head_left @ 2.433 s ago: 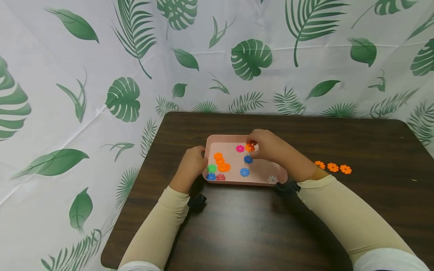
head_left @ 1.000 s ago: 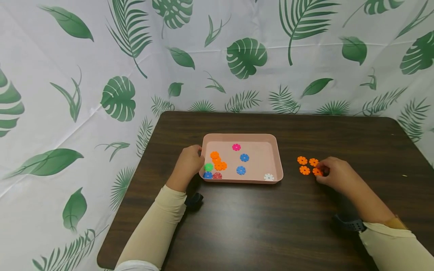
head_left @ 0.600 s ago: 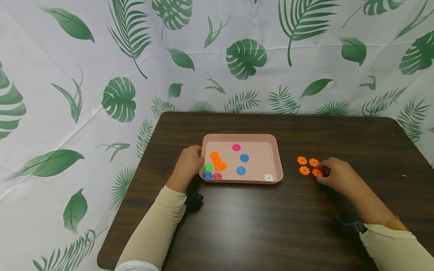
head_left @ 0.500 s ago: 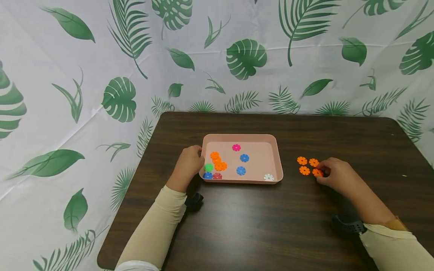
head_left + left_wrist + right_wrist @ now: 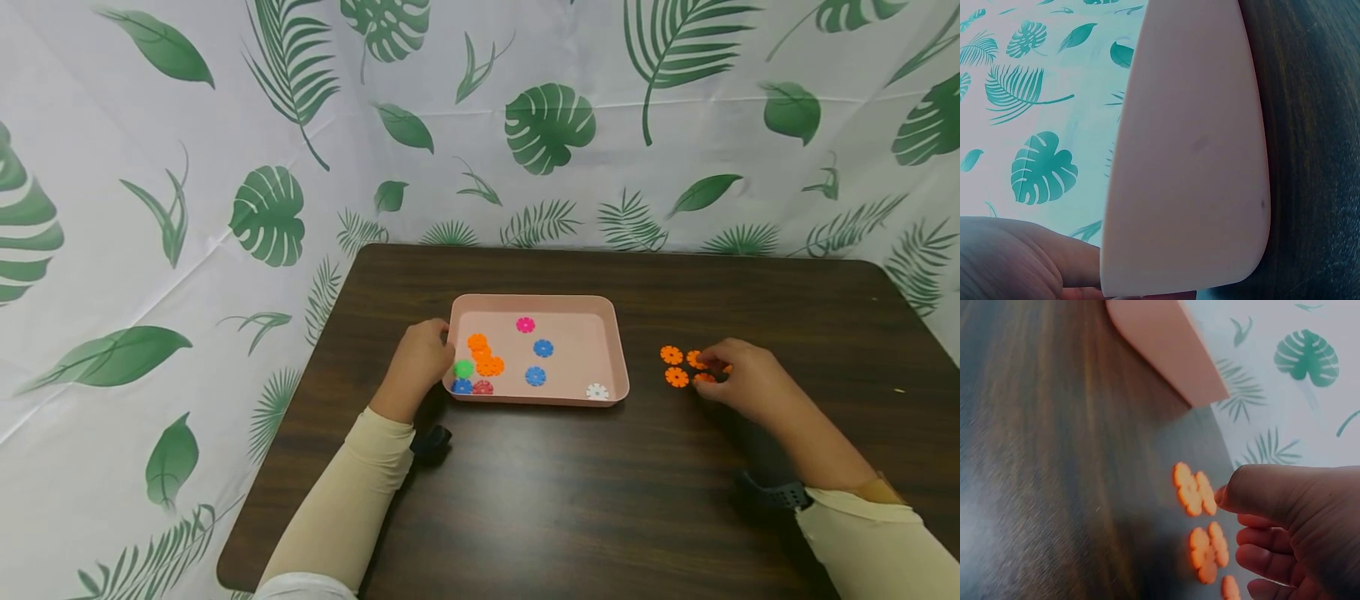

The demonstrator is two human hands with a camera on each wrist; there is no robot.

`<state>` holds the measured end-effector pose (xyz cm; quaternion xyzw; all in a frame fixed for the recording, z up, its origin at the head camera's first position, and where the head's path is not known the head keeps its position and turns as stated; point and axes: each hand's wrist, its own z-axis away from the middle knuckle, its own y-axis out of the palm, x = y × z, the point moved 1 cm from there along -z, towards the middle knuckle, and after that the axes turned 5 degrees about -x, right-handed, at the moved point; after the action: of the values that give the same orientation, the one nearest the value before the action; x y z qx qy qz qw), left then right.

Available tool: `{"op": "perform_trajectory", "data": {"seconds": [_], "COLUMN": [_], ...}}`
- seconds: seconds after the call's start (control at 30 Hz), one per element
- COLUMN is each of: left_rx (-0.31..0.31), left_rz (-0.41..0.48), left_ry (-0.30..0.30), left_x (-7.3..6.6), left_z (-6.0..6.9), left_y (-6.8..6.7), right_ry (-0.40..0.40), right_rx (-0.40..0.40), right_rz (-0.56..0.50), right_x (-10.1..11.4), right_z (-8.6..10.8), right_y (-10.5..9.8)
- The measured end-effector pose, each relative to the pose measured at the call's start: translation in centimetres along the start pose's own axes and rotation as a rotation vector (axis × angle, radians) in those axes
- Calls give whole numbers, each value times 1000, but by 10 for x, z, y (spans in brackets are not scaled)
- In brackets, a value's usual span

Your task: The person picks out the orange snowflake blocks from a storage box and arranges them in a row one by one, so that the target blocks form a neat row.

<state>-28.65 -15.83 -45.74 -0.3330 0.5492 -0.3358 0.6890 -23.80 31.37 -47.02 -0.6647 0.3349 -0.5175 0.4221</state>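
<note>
My left hand [image 5: 420, 367] holds the left rim of a shallow pink tray [image 5: 585, 310]; in the left wrist view that hand [image 5: 1029, 265] is partly hidden behind the tray wall [image 5: 1191, 150]. Over on the right, my right hand [image 5: 753, 379] hovers low over orange flower-shaped discs, thumb and index finger parted. One orange disc [image 5: 705, 377] shows between those fingers, lying on the table. Another orange disc [image 5: 677, 377] lies just left of it. In the right wrist view the thumb tip is close beside an orange disc [image 5: 1194, 489]; more discs are partly hidden by the hand.
Inside the tray are several orange discs [image 5: 489, 365], a green disc [image 5: 463, 368], a pink disc [image 5: 525, 325], blue discs [image 5: 536, 377], a red disc [image 5: 483, 388] and a white disc [image 5: 597, 391]. The dark wooden table [image 5: 525, 483] meets a leaf-print cloth [image 5: 465, 150] behind.
My right hand carried an orange disc from the tray to the orange group on the right and set it down. Its fingers have since lifted and spread slightly. My left hand stays at the tray.
</note>
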Motion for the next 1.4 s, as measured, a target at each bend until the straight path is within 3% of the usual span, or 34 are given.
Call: {"op": "perform_trajectory", "data": {"seconds": [0.43, 0.77, 1.07, 1.4], "left_rx": [-12, -28, -39, -41], "left_rz": [1, 7, 16, 10], "left_ry": [-24, -19, 8, 19], "left_x": [3, 9, 7, 3], "left_z": [1, 0, 0, -1], "left_y": [-2, -2, -1, 6], "right_ry": [-39, -132, -172, -243], "right_rx": [20, -7, 55, 138], "right_rz": [-20, -43, -68, -120], "right_x": [37, 89, 143, 191], "right_z": [-38, -72, -105, -132], "right_y": [-15, -18, 1, 41]}}
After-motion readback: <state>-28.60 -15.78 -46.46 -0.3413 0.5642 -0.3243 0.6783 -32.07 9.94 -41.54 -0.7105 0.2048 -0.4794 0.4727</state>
